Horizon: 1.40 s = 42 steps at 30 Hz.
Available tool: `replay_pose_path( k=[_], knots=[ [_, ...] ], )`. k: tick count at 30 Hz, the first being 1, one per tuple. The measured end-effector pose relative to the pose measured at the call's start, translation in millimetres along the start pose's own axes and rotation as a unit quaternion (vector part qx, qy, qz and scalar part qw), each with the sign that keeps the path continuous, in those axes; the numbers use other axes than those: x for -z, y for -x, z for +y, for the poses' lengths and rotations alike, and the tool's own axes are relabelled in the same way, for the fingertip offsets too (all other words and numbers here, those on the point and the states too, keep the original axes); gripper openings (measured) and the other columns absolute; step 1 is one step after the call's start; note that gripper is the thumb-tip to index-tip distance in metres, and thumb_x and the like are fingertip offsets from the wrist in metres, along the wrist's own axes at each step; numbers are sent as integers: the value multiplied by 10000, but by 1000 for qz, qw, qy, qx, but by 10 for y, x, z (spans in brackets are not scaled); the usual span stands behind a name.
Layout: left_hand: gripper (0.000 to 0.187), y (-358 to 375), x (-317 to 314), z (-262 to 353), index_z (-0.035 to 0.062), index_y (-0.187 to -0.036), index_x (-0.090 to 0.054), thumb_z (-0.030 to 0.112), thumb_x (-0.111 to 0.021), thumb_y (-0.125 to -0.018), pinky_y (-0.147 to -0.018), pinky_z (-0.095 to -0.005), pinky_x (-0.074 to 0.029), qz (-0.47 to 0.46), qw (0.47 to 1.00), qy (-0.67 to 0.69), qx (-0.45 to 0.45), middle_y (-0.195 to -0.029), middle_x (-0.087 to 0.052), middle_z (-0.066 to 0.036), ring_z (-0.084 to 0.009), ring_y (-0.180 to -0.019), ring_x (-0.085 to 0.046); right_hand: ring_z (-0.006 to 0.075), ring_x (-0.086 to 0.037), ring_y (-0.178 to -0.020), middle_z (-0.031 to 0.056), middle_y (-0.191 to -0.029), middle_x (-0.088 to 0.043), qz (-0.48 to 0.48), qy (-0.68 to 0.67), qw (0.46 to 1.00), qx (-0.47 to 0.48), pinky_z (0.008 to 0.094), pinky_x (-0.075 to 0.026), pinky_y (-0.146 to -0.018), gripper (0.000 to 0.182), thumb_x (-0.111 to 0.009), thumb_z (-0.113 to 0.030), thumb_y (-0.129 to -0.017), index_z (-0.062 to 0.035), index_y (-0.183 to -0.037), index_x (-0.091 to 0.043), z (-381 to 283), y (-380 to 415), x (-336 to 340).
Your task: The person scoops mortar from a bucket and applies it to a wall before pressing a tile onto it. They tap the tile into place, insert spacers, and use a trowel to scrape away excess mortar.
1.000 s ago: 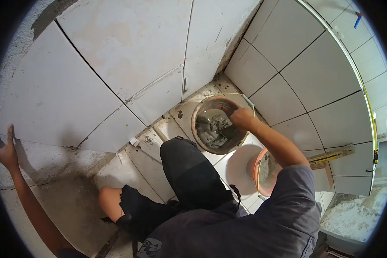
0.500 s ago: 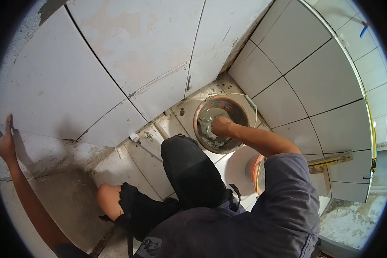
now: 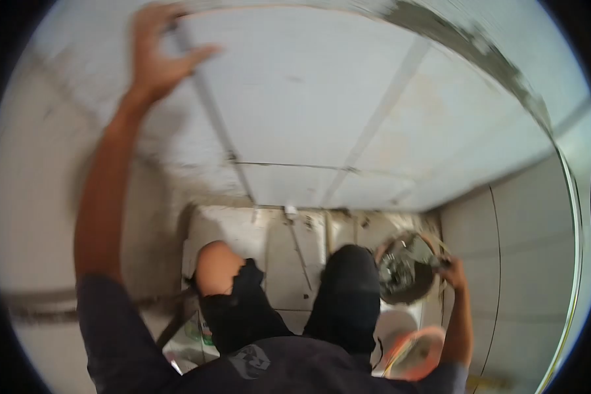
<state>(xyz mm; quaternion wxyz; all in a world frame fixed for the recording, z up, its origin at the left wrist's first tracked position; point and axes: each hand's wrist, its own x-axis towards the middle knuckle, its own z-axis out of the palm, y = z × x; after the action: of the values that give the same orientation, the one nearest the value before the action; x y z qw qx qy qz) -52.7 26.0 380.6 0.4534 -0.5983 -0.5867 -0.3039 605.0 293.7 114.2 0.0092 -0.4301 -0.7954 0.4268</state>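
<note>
My left hand (image 3: pixel 159 62) is at the upper left corner of a large white wall tile (image 3: pixel 289 98), thumb and fingers spread apart against its edge. Low on the right, my right hand (image 3: pixel 453 272) is closed beside the rim of a bucket (image 3: pixel 407 301). A dark handle shows at its fingers, and a greyish blade toward the bucket suggests a trowel (image 3: pixel 433 262), though blur hides its shape. Wet grey mortar (image 3: pixel 395 270) lies inside the bucket.
An orange-rimmed bucket (image 3: pixel 423 351) stands near my right forearm. Light floor tiles (image 3: pixel 289 262) run beneath my knees. Rough grey mortar (image 3: pixel 466 39) lines the tiles' top edge. A tiled wall (image 3: pixel 525 243) with a metal-edged border rises at right.
My view has swung left and upward. My left hand has moved from the tile's lower edge to its upper corner. My right hand has come out of the mortar to the bucket's right side.
</note>
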Motion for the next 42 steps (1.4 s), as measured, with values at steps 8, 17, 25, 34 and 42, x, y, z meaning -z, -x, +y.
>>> replay_pose_path(
  k=[8,17,25,34,42],
  knots=[
    [647,-41,254,132,93,-1014,-563,512,-783,-573,-862,-428,-370,23,1000,-16,-1,-1006,-476,-95,-265,-984,-437,147,-528,-921,50,-946,-570,-66,-282,940,182,279,-420,-827,311,-675,-13,-731,7,-1023,-569,-2142,-367,-1389],
    [651,14,144,100,170,-985,-601,504,-808,-466,-892,-396,-393,51,998,23,27,-995,-488,-36,-243,-993,-434,77,-437,-520,3,-657,-523,-281,-317,902,86,211,-365,-462,135,-551,-203,-888,-69,-867,-546,-3553,-1280,-3111],
    [648,41,150,115,185,-1005,-609,504,-795,-473,-896,-397,-416,38,998,34,45,-1030,-477,-17,-230,-1028,-425,119,-470,-489,29,-642,-517,-197,-470,860,9,234,-363,-413,213,-535,-288,-899,-77,-885,-506,-3590,-1130,-3408],
    [631,33,167,113,196,-993,-618,508,-793,-473,-891,-387,-414,42,998,28,33,-1001,-477,-10,-219,-1018,-424,132,-479,-517,25,-642,-506,-81,-535,835,-97,261,-398,-445,253,-529,-321,-900,-86,-810,-505,-3957,-718,-3756],
    [626,27,151,118,202,-976,-626,510,-796,-457,-908,-382,-385,48,998,24,34,-992,-481,2,-210,-997,-426,119,-466,-573,-8,-668,-478,-46,-575,807,-125,273,-358,-481,188,-536,-318,-894,-144,-843,-487,-4105,-455,-3889]
  ],
)
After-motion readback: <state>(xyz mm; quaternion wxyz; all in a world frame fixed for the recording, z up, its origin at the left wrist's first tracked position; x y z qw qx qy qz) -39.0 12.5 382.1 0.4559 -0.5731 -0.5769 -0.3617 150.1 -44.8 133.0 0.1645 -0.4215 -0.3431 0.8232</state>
